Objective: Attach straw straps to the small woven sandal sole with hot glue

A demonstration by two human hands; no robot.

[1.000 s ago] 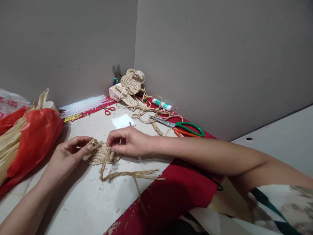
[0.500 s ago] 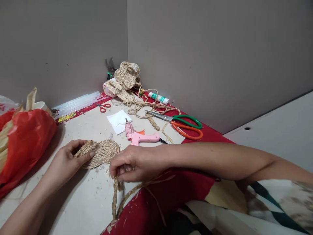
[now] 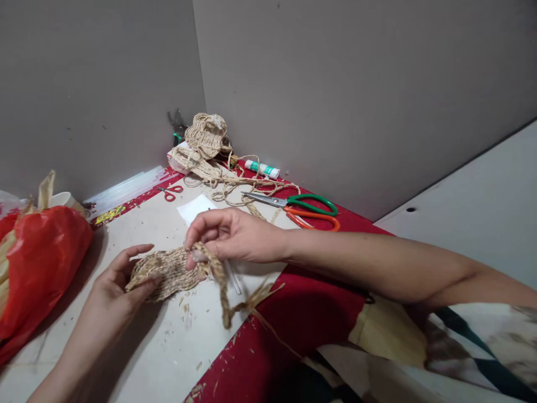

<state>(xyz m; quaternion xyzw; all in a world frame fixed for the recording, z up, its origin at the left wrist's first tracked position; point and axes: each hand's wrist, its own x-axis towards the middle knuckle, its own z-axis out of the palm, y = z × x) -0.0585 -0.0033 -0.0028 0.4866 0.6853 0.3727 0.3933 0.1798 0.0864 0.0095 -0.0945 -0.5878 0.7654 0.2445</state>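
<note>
My left hand point(image 3: 126, 280) grips the left end of a flat coiled mat of braided straw cord point(image 3: 176, 271), thumb on top and fingers at its far edge. At the mat's right end, my right hand point(image 3: 229, 238) pinches a thick straw braid point(image 3: 220, 280), whose loose tail hangs down toward the table's near edge and ends in frayed strands. My right hand covers part of the mat's right end. Behind that hand, the pink glue gun is almost wholly hidden; a pale glue stick point(image 3: 234, 278) shows below the hand.
Large scissors point(image 3: 289, 204) with green and orange handles lie beyond my right hand. Farther back are small red scissors point(image 3: 170, 193), a white tube point(image 3: 262, 169), woven straw pieces point(image 3: 206, 136) and pliers point(image 3: 177, 126). A red plastic bag point(image 3: 50, 252) stands at left; grey walls close the corner.
My right hand has moved up and away from me, lifting the braid to the mat's right end and covering the glue gun. The mat is tilted more, and the view has shifted slightly.
</note>
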